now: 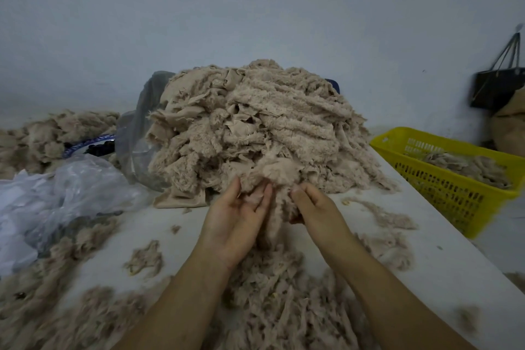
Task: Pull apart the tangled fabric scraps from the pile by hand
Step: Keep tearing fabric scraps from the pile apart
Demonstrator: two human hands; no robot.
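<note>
Pile (255, 122) ahead, basket (454, 199) right, seemingly passable between.

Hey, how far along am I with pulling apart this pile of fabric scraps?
Done: loose beige shreds cover the white table, and more sit in the yellow plastic basket. In hand: your left hand touches and your right hand pinches a fluffy beige clump. Left: the tall beige scrap pile behind it, seemingly most of the job.

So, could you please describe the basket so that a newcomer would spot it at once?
Start at the big beige scrap pile on the white table. Look right, at the table's edge: the yellow basket, perforated, is the only brightly coloured container there.
</note>
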